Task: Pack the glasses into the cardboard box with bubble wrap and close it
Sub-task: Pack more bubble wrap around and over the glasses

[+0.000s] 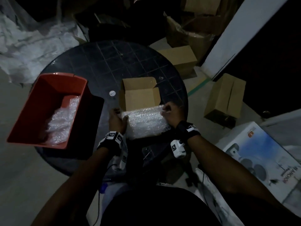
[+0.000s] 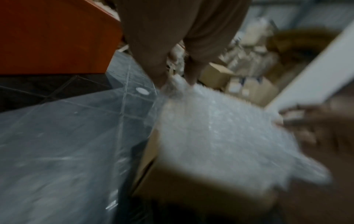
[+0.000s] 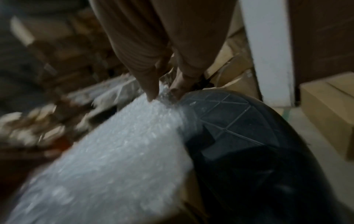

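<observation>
A small open cardboard box (image 1: 140, 93) stands on the round dark table (image 1: 110, 62), its flaps raised. A sheet of bubble wrap (image 1: 145, 121) lies stretched over the box's near side. My left hand (image 1: 118, 118) pinches the sheet's left corner (image 2: 174, 84) between thumb and fingers. My right hand (image 1: 169, 113) pinches the right corner (image 3: 162, 92). In the wrist views the bubble wrap (image 2: 220, 133) (image 3: 114, 151) is blurred and drapes over a cardboard edge (image 2: 201, 178). No glasses are visible.
A red plastic bin (image 1: 48, 108) with more bubble wrap inside stands at the table's left. A small white disc (image 1: 112, 93) lies beside the box. Cardboard boxes (image 1: 226, 98) and a white printed carton (image 1: 263, 154) crowd the floor to the right.
</observation>
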